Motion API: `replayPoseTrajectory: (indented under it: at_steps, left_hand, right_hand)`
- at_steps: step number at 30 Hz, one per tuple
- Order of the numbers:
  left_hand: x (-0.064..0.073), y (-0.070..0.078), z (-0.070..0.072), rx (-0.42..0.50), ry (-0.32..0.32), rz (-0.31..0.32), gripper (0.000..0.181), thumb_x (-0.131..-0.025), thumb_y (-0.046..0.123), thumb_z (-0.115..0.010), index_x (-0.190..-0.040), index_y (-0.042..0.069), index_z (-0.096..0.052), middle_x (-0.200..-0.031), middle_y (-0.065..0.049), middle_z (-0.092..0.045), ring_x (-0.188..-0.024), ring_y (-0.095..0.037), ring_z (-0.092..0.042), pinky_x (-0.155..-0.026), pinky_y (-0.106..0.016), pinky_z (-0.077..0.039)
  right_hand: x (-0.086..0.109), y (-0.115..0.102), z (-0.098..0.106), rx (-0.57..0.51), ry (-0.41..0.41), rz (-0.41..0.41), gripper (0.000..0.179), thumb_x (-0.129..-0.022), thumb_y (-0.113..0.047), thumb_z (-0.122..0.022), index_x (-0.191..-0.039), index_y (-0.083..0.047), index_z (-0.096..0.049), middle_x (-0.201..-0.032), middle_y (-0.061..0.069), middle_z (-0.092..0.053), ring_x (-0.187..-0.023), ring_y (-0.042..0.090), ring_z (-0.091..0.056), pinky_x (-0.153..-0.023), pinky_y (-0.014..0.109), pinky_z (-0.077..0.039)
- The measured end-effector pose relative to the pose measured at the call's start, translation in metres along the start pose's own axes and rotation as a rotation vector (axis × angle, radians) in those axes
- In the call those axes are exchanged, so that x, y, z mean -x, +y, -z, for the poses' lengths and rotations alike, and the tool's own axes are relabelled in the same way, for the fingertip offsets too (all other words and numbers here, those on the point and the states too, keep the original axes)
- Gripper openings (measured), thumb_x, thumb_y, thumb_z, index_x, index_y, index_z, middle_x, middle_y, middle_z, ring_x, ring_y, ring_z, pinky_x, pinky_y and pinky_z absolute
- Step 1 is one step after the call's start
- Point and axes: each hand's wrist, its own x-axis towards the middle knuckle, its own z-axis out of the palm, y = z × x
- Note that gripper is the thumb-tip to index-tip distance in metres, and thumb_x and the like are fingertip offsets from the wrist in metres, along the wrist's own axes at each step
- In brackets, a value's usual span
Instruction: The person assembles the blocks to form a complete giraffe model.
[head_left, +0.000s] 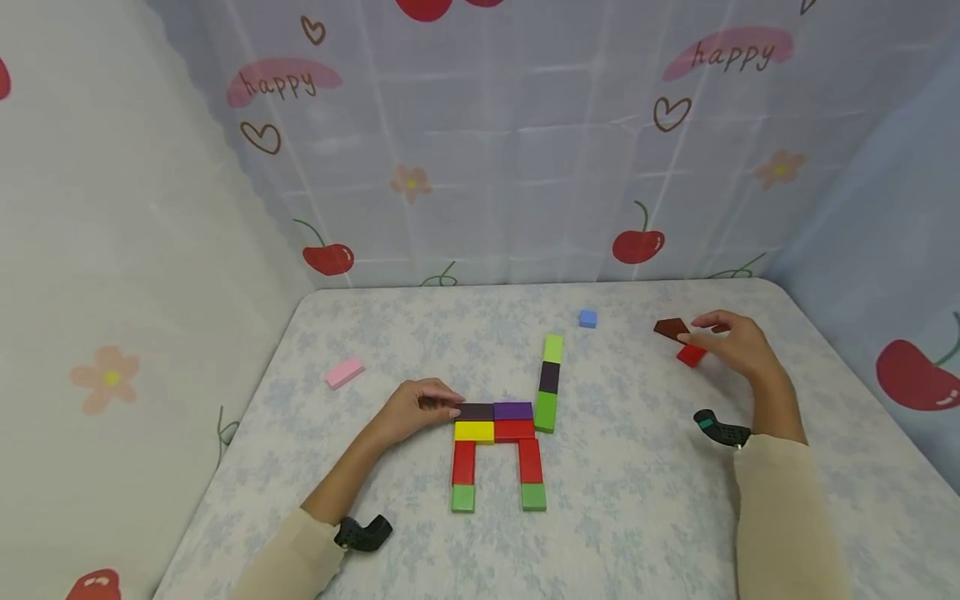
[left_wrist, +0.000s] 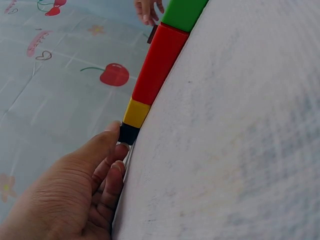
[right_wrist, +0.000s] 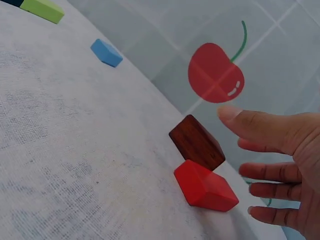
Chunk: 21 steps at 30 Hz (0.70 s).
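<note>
At the figure's upper left corner, my left hand point(head_left: 407, 412) pinches the end of a dark brown block point(head_left: 476, 412) between thumb and finger. Beside that block lies a purple block point(head_left: 513, 411). A yellow block point(head_left: 474, 431) and a red block point(head_left: 513, 430) form the row below. Two legs hang under them, each a red block with a green block point(head_left: 462, 498) at its end. Over at the right, my right hand point(head_left: 738, 343) hovers with fingers spread by a brown angled block point(right_wrist: 196, 143), which touches a red block point(right_wrist: 206, 186). In the right wrist view, thumb and fingers are apart from both.
A column of light green, dark and green blocks point(head_left: 546, 412) stands right of the figure. Near the back edge lies a small blue block point(head_left: 588, 319). A pink block point(head_left: 345, 373) lies at the left. Printed curtains point(head_left: 510, 167) rise behind the table.
</note>
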Motion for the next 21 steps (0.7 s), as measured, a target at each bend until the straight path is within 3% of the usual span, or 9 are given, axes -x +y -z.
replayPoseTrajectory:
  at_steps: [7, 15, 21]
  left_hand:
    - [0.003, 0.024, 0.004, 0.042, -0.020, -0.006, 0.018, -0.089, 0.004, -0.077, -0.107, 0.002, -0.079, -0.097, -0.012, -0.072, -0.074, -0.017, -0.057, -0.064, -0.024, -0.045]
    - [0.003, 0.028, 0.005, 0.040, -0.021, 0.009, 0.018, -0.089, 0.006, -0.078, -0.107, 0.003, -0.079, -0.097, -0.010, -0.072, -0.074, -0.017, -0.057, -0.064, -0.023, -0.044]
    - [0.004, 0.028, 0.004, 0.038, -0.021, 0.016, 0.018, -0.090, 0.006, -0.078, -0.107, 0.003, -0.079, -0.099, -0.011, -0.072, -0.075, -0.019, -0.055, -0.065, -0.024, -0.044]
  right_hand:
    - [0.004, 0.011, 0.008, 0.071, -0.116, -0.018, 0.066, -0.091, -0.042, -0.075, -0.131, 0.004, -0.052, -0.132, 0.028, -0.049, -0.116, 0.043, -0.046, -0.087, 0.051, -0.046]
    - [0.004, 0.011, 0.006, 0.129, -0.127, -0.011, 0.067, -0.086, -0.038, -0.082, -0.127, 0.006, -0.052, -0.121, 0.027, -0.054, -0.107, 0.042, -0.049, -0.079, 0.045, -0.047]
    - [0.002, 0.008, 0.003, 0.180, -0.145, -0.009, 0.067, -0.085, -0.038, -0.082, -0.125, 0.005, -0.050, -0.120, 0.028, -0.053, -0.108, 0.044, -0.049, -0.082, 0.053, -0.049]
